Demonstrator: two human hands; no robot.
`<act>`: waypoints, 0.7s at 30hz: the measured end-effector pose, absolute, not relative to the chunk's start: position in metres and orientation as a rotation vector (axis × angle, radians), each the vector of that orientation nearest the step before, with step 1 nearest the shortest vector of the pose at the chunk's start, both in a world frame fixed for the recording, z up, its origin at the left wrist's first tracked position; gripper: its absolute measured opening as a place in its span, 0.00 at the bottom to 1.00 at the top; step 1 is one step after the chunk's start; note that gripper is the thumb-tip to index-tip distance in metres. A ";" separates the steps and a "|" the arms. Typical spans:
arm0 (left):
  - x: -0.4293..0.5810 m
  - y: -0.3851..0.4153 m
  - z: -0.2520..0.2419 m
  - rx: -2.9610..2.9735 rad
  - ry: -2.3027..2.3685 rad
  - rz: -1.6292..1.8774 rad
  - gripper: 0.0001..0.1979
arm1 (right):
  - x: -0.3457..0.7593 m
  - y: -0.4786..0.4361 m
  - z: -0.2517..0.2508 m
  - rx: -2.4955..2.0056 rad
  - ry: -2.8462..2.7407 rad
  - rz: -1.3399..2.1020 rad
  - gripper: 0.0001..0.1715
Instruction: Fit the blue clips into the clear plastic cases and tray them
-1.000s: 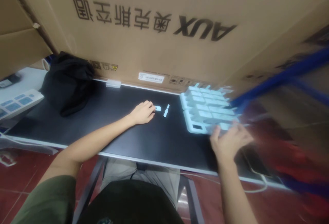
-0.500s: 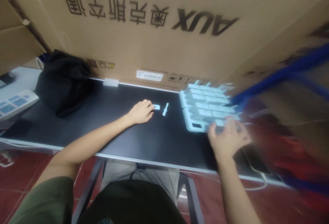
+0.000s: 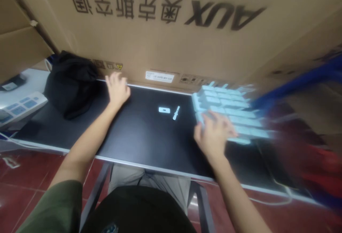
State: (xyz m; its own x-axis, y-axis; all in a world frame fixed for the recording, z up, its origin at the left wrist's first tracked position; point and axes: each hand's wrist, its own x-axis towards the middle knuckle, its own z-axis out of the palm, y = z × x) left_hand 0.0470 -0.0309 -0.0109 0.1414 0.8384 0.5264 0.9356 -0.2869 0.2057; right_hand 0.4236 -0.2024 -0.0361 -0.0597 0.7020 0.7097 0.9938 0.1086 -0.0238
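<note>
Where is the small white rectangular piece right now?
Head view: the small white rectangular piece lies on the black table near its middle, just left of the stick-shaped piece, between the left hand and the right hand, touching neither.

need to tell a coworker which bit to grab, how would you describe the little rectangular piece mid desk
Find the black desk below the big cardboard box. On its bare middle, left of the pale tray under the right hand, lie two small pale pieces side by side. Yours is the left one: a short flat rectangle, not the thin tilted stick beside it.
</note>
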 end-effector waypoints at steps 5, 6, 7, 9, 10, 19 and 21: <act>-0.009 -0.007 -0.030 -1.868 -2.296 -0.784 0.24 | 0.369 -0.153 -0.030 -1.504 -2.229 -0.413 0.20; -0.012 -0.005 -0.033 -1.894 -2.311 -0.756 0.24 | 0.364 -0.146 -0.033 -1.472 -2.278 -0.396 0.20; -0.011 -0.004 -0.036 -1.942 -2.289 -0.735 0.24 | 0.360 -0.141 -0.036 -1.447 -2.315 -0.378 0.19; -0.004 -0.002 -0.039 -2.076 -2.178 -0.712 0.23 | 0.356 -0.135 -0.042 -1.416 -2.353 -0.325 0.18; 0.003 -0.003 -0.039 -2.156 -2.119 -0.701 0.22 | 0.356 -0.135 -0.044 -1.407 -2.356 -0.288 0.18; 0.096 -0.042 -0.036 -2.747 -1.556 -0.962 0.15 | 0.362 -0.135 -0.044 -1.530 -2.015 0.037 0.27; 0.120 -0.057 -0.037 -2.834 -1.362 -1.078 0.15 | 0.365 -0.134 -0.046 -1.537 -1.899 0.114 0.36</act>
State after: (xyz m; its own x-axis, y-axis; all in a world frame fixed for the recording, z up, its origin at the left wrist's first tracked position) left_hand 0.1203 -0.0572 -0.0367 0.4584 0.7519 0.4738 0.6343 -0.6502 0.4183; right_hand 0.3654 -0.1336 -0.0459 -0.0697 0.8924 0.4458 0.8326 0.2982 -0.4668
